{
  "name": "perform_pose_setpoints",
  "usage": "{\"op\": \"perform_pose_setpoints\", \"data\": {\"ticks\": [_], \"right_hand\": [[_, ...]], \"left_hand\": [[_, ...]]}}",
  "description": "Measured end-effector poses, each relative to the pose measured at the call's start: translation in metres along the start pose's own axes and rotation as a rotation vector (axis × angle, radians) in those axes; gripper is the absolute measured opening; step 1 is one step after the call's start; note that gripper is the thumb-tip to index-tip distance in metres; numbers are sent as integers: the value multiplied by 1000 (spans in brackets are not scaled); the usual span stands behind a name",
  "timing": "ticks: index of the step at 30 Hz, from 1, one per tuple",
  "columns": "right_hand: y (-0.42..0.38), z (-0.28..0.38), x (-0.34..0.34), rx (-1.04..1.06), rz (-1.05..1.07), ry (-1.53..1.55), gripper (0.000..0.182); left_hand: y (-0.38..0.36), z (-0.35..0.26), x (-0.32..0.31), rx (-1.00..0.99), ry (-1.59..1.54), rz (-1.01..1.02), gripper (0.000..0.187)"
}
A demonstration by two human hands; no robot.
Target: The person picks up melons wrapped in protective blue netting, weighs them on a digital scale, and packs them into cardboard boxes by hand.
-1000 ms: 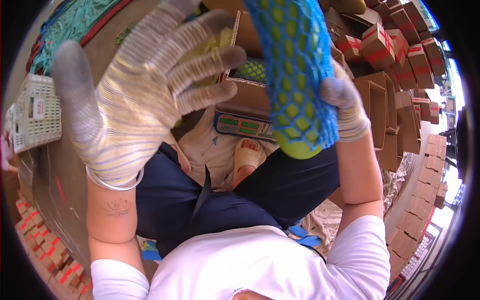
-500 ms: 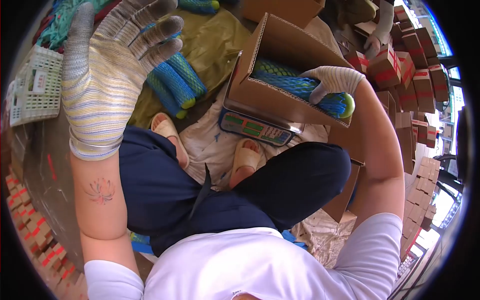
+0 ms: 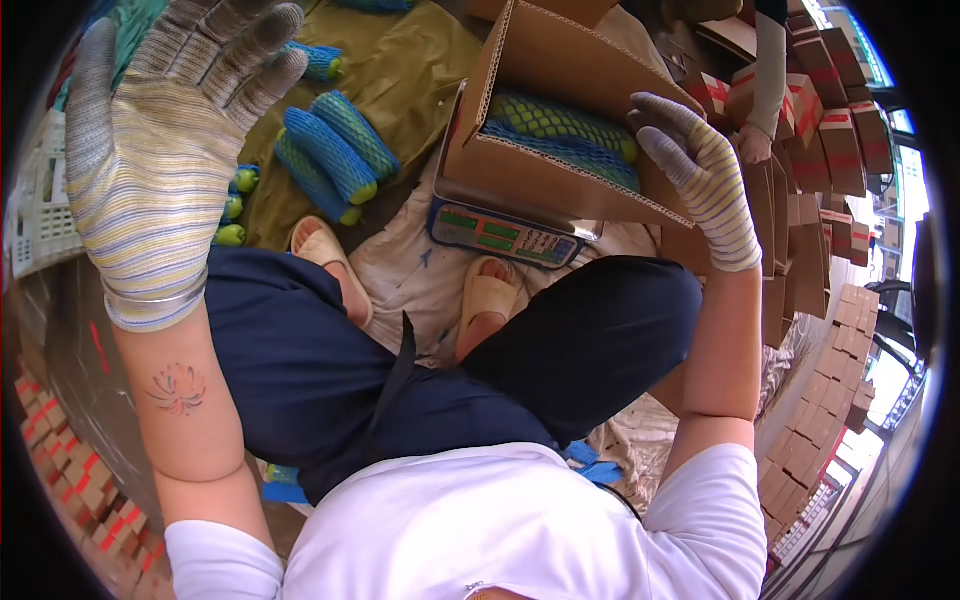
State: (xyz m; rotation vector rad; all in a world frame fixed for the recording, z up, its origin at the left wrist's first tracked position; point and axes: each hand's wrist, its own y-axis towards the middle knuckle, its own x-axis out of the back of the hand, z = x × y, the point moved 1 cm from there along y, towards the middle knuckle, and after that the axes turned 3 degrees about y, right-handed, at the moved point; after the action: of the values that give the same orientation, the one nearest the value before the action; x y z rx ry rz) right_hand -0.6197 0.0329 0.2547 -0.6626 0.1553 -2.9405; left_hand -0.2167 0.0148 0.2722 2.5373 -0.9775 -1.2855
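Observation:
Both my hands wear striped knit gloves with grey fingertips. My left hand (image 3: 160, 165) is raised on the left, palm showing and fingers spread, holding nothing. My right hand (image 3: 702, 180) is at the right end of an open cardboard box (image 3: 570, 188), fingers extended and empty. Inside the box lie long green vegetables in blue foam netting (image 3: 562, 138). Under the box is a digital scale (image 3: 505, 238) with green displays. Several more netted vegetables (image 3: 335, 150) rest on an olive cloth (image 3: 410, 60) between my hands.
A white plastic crate (image 3: 45, 215) stands behind my left hand. Cardboard boxes with red tape (image 3: 845, 150) pile up on the right, where another person's arm (image 3: 768, 85) reaches down. More taped boxes (image 3: 85, 470) are stacked at lower left. My sandalled feet (image 3: 490, 295) are by the scale.
My right hand has let go of a netted vegetable, which now lies in the box, and has drawn back to the box's right end. My left hand has shifted left in view.

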Motion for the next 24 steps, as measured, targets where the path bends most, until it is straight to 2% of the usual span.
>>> {"op": "perform_pose_setpoints", "data": {"ticks": [1,2,4,5,7,8,10,12,14,16,17,19,20,21,22,24], "right_hand": [[-7,0,-1,-2,-7,2,38],[-12,0,-4,-4,14,-77,39],[-18,0,-4,-8,46,-174,41],[-20,-2,-4,-8,44,-175,41],[-22,-9,0,-2,90,-274,42],[-23,-8,1,11,115,-348,44],[-25,-12,4,13,151,-405,46],[-24,-17,6,14,187,-463,48],[-23,-24,6,39,299,-745,52],[-21,-28,3,11,336,-786,54],[-21,-29,1,-20,372,-827,55],[-21,-29,-2,11,379,-879,49],[-21,-33,-2,-28,344,-639,46],[-19,-34,-3,-63,311,-398,43],[-14,-33,-3,-210,267,-95,38],[10,-37,-3,-161,253,-184,38]], "left_hand": [[-2,-9,2,123,20,-104,65],[1,-7,-10,127,18,-99,65],[6,3,-34,32,298,-673,65],[4,10,-26,31,298,-672,65],[-1,27,-7,-115,-3,148,65],[-3,18,-7,-117,1,148,65],[-4,-2,-11,83,5,10,65],[-7,-2,-8,82,6,21,65],[-10,-1,-9,83,6,34,65],[-14,0,-13,70,3,-92,63],[-16,1,-14,69,5,-91,63],[-18,2,-13,61,64,-155,61],[-20,3,-12,53,74,-146,61],[-22,5,-10,54,109,-221,60],[-25,6,-9,55,144,-296,60],[-24,14,-17,51,227,-348,59]]}}
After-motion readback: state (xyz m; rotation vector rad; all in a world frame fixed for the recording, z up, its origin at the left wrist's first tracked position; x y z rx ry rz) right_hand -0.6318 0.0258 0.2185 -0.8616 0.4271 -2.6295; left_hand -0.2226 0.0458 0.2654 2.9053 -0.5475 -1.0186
